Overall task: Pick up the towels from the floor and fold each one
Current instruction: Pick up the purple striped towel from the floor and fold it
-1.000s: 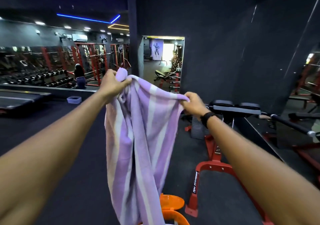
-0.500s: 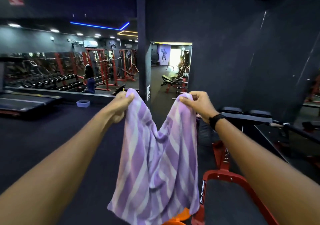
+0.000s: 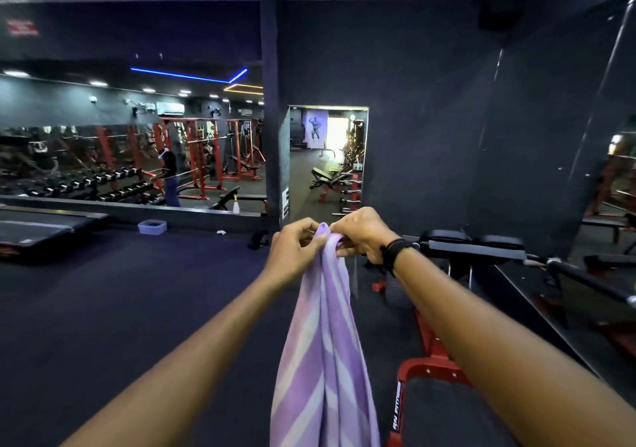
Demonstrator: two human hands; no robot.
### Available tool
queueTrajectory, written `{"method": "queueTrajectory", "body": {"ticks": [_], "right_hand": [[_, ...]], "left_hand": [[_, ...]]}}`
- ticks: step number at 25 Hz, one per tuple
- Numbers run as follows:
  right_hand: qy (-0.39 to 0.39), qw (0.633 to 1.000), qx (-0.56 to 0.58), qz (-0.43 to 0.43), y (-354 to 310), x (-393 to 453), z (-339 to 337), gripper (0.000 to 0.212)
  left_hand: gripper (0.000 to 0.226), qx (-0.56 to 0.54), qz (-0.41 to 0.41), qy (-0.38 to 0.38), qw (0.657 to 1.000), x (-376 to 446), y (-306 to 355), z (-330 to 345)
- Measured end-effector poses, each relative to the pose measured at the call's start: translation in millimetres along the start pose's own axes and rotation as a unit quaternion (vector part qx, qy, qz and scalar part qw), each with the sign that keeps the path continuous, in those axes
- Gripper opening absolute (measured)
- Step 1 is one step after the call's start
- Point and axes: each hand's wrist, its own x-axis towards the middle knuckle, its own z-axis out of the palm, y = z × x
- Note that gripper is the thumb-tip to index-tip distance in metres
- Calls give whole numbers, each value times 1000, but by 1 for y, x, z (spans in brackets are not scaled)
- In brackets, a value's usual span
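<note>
Purple-and-white striped towel [image 3: 323, 360]; red-framed bench [image 3: 430, 371]; dark floor [image 3: 120, 309].

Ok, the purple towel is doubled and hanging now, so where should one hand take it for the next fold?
Probably at the top, where both corners already meet. The left hand and right hand pinch the purple striped towel there from opposite sides, and it hangs straight down in a narrow doubled strip. One hand could pinch both corners together, freeing the other to reach down for the lower end.

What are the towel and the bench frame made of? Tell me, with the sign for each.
Towel: soft woven cloth, likely cotton, matte; it hangs in limp folds from both hands, lilac with pale stripes.
Bench frame: apparently painted metal, glossy red; rigid tube with bolts and light glinting on its edges.
</note>
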Motion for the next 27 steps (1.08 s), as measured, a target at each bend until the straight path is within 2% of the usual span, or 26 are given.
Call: {"method": "queueTrajectory", "body": {"ticks": [5, 8, 10, 12, 14, 16, 18, 19, 20, 22, 23, 24, 25, 27], "right_hand": [[-70, 994, 50, 62, -12, -13, -12, 18], [-70, 997, 11, 22, -10, -18, -14, 12], [-74, 997, -14, -26, -6, -19, -15, 10], [-48, 987, -111, -108, -3, -16, -21, 12], [-34, 969, -192, -153, 1, -11, -30, 25], [-117, 964, -197, -133, 8, -14, -38, 35], [-225, 933, -258, -110, 21, -21, -37, 36], [-248, 909, -321, -100, 31, -26, -33, 37], [-254, 877, -398, -93, 43, -29, -29, 44], [-233, 787, -569, -55, 68, -31, -25, 66], [-215, 746, -629, -32, 79, -31, -27, 70], [-194, 724, -662, -21, 89, -29, -31, 67], [-171, 719, -673, -20, 92, -27, -39, 59], [-108, 733, -670, -45, 89, -21, -55, 44]], "left_hand": [[24, 4, -14, 53, 998, -9, 10, 7], [36, -31, -36, 29, 998, -11, 14, 9], [29, -63, -28, 30, 997, -10, 13, 11], [17, -108, -27, 32, 993, -8, 11, 12], [9, -145, -34, 35, 988, -5, 7, 9], [6, -169, -48, 46, 983, 2, 1, 3], [10, -189, -60, 63, 978, 10, 2, -3], [11, -196, -62, 78, 975, 14, 5, -7], [12, -208, -64, 98, 971, 18, 9, -11], [16, -234, -75, 158, 956, 27, 13, -24], [18, -238, -84, 192, 948, 32, 11, -33], [18, -232, -97, 219, 943, 37, 3, -41], [17, -219, -111, 236, 940, 39, -7, -48], [8, -181, -145, 256, 938, 38, -28, -59]]}}
